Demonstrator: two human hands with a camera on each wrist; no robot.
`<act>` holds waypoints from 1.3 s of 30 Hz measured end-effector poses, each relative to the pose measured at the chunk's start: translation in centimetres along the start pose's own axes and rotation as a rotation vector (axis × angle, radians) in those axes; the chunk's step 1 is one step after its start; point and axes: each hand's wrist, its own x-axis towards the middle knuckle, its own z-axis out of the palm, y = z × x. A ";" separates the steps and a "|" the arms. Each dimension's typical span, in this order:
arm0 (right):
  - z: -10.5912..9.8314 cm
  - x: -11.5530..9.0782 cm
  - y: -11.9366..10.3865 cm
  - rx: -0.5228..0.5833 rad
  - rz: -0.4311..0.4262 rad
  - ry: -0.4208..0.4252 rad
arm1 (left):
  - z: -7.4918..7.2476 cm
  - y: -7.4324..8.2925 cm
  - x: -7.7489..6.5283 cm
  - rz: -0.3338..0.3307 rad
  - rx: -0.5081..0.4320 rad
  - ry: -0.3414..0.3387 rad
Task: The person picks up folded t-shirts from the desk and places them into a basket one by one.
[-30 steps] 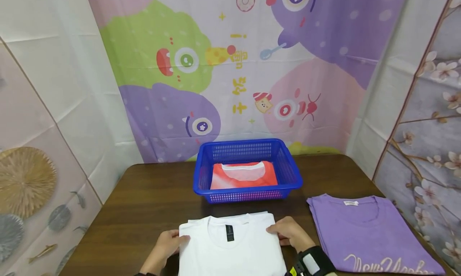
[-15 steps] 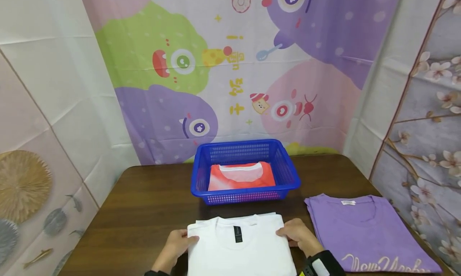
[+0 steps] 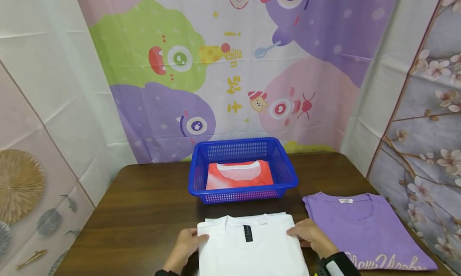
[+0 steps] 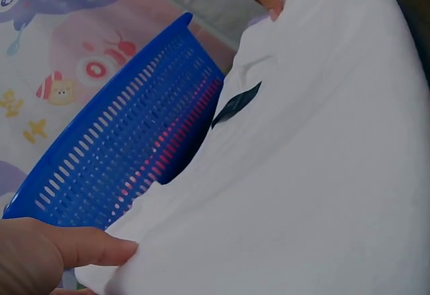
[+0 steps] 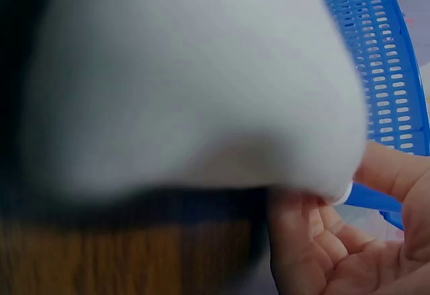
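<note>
A folded white T-shirt [image 3: 252, 252] with a black neck label is at the near edge of the table, between both hands. My left hand [image 3: 186, 246] pinches its left shoulder corner, thumb on top. On the opposite side my right hand [image 3: 311, 237] pinches the right shoulder corner, its thumb over the cloth and fingers beneath. In the right wrist view, the shirt's side hangs above the wooden surface. The shirt's lower end is cut off by the head view's bottom edge.
Behind the shirt stands a blue plastic basket [image 3: 243, 195] holding a folded red and pink shirt [image 3: 239, 176]. To the right lies a folded purple T-shirt [image 3: 363, 228] with lettering. A dark wooden table [image 3: 144, 204] bears them, with a cartoon-printed curtain [image 3: 237, 68] behind.
The white T-shirt and both hands have shifted to the right in the head view, while the basket and purple T-shirt drift slightly left there. Both grips stay the same.
</note>
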 end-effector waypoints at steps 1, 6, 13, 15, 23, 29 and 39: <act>0.0 -0.1 -0.1 0.011 0.009 0.000 | 0.1 0.0 -0.1 0.000 0.004 0.002; 0.3 -0.8 -0.7 0.034 0.033 0.016 | 0.6 0.1 -0.4 0.011 0.031 0.010; 0.7 -1.1 -0.9 0.039 -0.049 -0.040 | 1.3 0.1 -0.6 0.014 0.006 0.035; 0.9 -1.1 -1.0 0.012 -0.059 -0.012 | 1.4 0.1 -0.7 0.023 -0.004 0.050; 1.2 -1.8 -1.4 -0.040 -0.099 0.073 | 1.7 0.4 -1.1 0.080 -0.026 0.096; 1.1 -2.6 -1.7 -0.023 -0.111 0.100 | 1.7 1.0 -1.6 0.078 -0.055 0.096; 0.7 -3.9 -2.2 0.017 -0.162 0.088 | 1.4 1.8 -2.3 0.075 -0.070 0.114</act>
